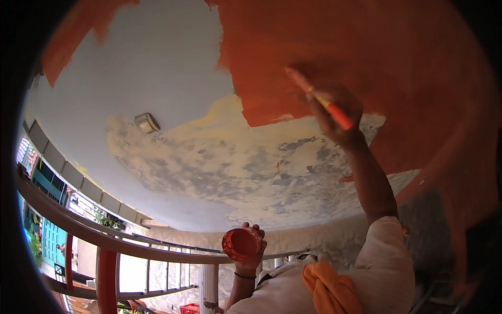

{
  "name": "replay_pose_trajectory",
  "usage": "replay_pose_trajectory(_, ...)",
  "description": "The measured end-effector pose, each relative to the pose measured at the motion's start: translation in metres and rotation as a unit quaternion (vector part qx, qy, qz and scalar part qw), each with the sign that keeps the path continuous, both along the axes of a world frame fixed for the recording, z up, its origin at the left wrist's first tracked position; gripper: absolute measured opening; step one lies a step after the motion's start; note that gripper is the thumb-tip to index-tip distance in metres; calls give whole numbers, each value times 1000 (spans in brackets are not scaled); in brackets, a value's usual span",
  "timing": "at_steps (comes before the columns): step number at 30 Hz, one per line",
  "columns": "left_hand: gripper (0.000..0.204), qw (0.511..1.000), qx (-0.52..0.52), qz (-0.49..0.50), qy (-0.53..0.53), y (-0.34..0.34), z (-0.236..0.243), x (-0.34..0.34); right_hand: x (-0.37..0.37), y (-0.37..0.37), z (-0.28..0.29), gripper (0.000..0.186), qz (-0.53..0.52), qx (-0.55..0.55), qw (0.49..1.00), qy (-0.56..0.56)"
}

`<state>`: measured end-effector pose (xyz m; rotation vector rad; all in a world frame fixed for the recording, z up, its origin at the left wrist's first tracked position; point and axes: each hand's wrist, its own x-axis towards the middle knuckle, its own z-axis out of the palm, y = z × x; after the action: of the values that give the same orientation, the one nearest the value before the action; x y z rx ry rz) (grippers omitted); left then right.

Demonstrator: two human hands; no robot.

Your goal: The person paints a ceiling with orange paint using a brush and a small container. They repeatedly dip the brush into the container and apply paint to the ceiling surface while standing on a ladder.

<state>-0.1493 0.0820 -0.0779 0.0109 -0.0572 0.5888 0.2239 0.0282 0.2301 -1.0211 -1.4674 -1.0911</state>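
Observation:
My right hand (352, 107) is raised to the wall and closed around a paintbrush (340, 115) with an orange-red handle end. The brush's blurred bristles point up and left over orange-red paint (282, 31); I cannot tell whether they touch it. Low in the middle, my left hand (253, 263) grips a round paint pot (243, 244), its mouth tilted toward me. Red-orange paint coats the pot's inside and smears its rim. Left of the painted area, the wall is pale grey (157, 57), with a patchy, peeling yellowish stretch (251, 167) below.
A small boxy fixture (147, 123) is set in the pale surface. At lower left runs a curved brown railing (130, 248), near a metal ladder (167, 272). A red crate (190, 309) is at the bottom. An orange cloth (329, 288) hangs over my light shirt.

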Motion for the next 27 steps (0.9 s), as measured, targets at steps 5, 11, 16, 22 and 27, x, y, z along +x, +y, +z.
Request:
replay_pose_trajectory(5,65,1000,-2,16,7,-1,-6,-2,56,-42,63,14,-8,190,970,151)
replay_pose_trajectory(11,69,999,-8,0,-39,1,-4,7,5,3,41,22,-292,29,932,-213)
replay_pose_trajectory(16,72,998,14,6,-55,0,-4,11,-41,23,-76,23,-57,-218,948,-224)
replay_pose_trajectory(22,70,998,8,23,-59,-1,-7,5,17,-7,-25,13,11,-53,989,135)
replay_pose_trajectory(27,67,998,-10,12,-68,-4,-6,5,-8,-6,-35,22,46,82,985,147)
